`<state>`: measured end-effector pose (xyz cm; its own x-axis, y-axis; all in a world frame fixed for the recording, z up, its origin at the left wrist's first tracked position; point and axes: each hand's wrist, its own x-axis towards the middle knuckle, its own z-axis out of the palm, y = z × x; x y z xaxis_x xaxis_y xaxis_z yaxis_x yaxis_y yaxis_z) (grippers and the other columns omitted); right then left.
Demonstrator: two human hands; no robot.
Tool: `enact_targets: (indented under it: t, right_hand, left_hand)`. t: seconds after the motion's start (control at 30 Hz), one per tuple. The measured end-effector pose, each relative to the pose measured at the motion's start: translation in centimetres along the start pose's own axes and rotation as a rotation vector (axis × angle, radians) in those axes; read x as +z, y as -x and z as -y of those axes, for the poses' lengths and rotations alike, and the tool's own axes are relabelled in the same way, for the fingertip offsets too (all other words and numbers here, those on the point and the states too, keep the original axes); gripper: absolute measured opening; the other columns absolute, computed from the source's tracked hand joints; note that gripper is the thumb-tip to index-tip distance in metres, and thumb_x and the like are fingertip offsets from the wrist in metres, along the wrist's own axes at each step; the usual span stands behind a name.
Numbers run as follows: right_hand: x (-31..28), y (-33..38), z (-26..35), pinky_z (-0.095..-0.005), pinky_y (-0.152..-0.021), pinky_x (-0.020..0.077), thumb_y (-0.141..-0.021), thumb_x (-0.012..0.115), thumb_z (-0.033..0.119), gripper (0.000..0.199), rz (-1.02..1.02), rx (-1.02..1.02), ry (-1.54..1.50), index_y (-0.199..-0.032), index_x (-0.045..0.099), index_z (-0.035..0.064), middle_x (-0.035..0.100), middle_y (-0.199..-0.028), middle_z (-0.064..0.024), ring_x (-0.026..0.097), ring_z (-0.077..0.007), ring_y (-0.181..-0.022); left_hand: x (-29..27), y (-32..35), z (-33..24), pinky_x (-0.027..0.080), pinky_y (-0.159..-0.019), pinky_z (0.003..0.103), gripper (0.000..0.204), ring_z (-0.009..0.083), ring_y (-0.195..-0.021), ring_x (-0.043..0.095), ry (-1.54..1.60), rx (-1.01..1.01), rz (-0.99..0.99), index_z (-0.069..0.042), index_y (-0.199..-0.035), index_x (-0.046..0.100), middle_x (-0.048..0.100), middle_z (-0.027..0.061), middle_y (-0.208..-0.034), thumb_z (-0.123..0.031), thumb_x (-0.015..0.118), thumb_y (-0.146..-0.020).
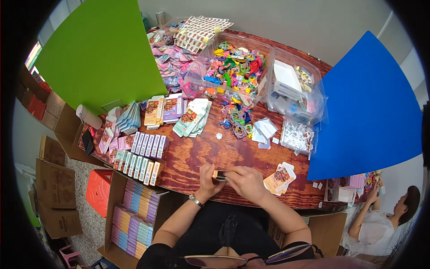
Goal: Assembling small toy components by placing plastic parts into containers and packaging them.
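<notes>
Two bare hands, head view, together at the near edge of the wood-patterned surface (192, 157). Left hand (207, 184): wristwatch (195, 200) on wrist; fingers pinching a small orange-edged carton (218, 174) along its left side. Right hand (247, 183): fingers drawn together at the carton's right end, touching it; whether they pinch it, cannot tell. Carton position: between the hands, above the near edge, dark inner face or opening upward; contents too small to read.

Right of the right hand, apart from it: fanned flat orange cartons (280, 179). Left of the left hand: two rows of upright filled-out boxes (139, 157), purple behind, green to orange in front. Beyond the hands: a round white piece (219, 136), flat green cartons (195, 117), a heap of coloured bands (239, 119) and white cards (265, 129). Far side: clear bin (270, 57) of mixed coloured pieces.
</notes>
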<state>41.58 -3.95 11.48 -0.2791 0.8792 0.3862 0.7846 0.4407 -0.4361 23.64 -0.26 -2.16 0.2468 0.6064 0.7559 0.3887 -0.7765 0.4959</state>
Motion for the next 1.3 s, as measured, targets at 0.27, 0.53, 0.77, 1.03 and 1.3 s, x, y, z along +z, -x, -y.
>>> enact_targets:
  t: [0.27, 0.53, 0.77, 1.03, 1.3]
  right_hand:
    - [0.4, 0.0, 0.2, -0.0418, -0.084, 0.0543, -0.078, 0.067, 0.016, 0.014, 0.091, -0.152, 0.213, -0.091, 0.070, 0.0114, 0.067, -0.114, -0.0081, 0.066, -0.0262, -0.096]
    - [0.2, -0.7, -0.1, -0.0442, -0.086, 0.0550, -0.079, 0.070, 0.014, 0.015, 0.092, -0.050, 0.009, -0.092, 0.066, 0.0084, 0.058, -0.133, -0.0141, 0.061, -0.0318, -0.113]
    - [1.2, -0.6, -0.6, -0.0441, -0.091, 0.0533, -0.078, 0.066, 0.014, 0.015, 0.074, -0.061, 0.126, -0.091, 0.067, 0.0070, 0.060, -0.132, -0.0155, 0.057, -0.0317, -0.122]
    - [2.6, 0.6, -1.6, -0.0383, -0.082, 0.0558, -0.079, 0.069, 0.016, 0.026, -0.053, -0.075, 0.069, -0.105, 0.069, 0.0102, 0.064, -0.124, -0.0133, 0.068, -0.0273, -0.097]
    - [4.0, 1.7, -2.6, -0.0368, -0.075, 0.0578, -0.079, 0.073, 0.014, 0.044, -0.101, -0.146, 0.187, -0.123, 0.067, 0.0101, 0.063, -0.125, -0.0187, 0.071, -0.0272, -0.090]
  left_hand:
    - [-0.8, 0.0, -0.1, 0.046, -0.087, 0.050, 0.100, 0.0369, -0.101, 0.056, 0.019, 0.066, 0.038, -0.003, -0.145, 0.034, 0.055, 0.0178, -0.119, -0.008, 0.090, -0.062]
    - [-0.7, 0.5, 0.4, 0.046, -0.089, 0.049, 0.105, 0.0390, -0.105, 0.054, -0.002, 0.031, 0.049, -0.002, -0.146, 0.031, 0.049, 0.0206, -0.127, -0.009, 0.092, -0.061]
    - [-0.4, 0.2, 0.2, 0.046, -0.088, 0.049, 0.102, 0.0383, -0.101, 0.055, -0.013, 0.025, 0.053, -0.001, -0.145, 0.033, 0.050, 0.0205, -0.125, -0.007, 0.091, -0.062]
    - [-0.1, 0.4, 0.1, 0.049, -0.085, 0.046, 0.101, 0.0364, -0.099, 0.057, 0.050, -0.121, 0.069, -0.003, -0.148, 0.030, 0.054, 0.0203, -0.118, -0.004, 0.088, -0.066]
    - [0.2, 1.3, -0.3, 0.050, -0.089, 0.046, 0.099, 0.0374, -0.107, 0.055, 0.113, -0.195, 0.077, -0.008, -0.151, 0.031, 0.051, 0.0217, -0.124, -0.003, 0.087, -0.069]
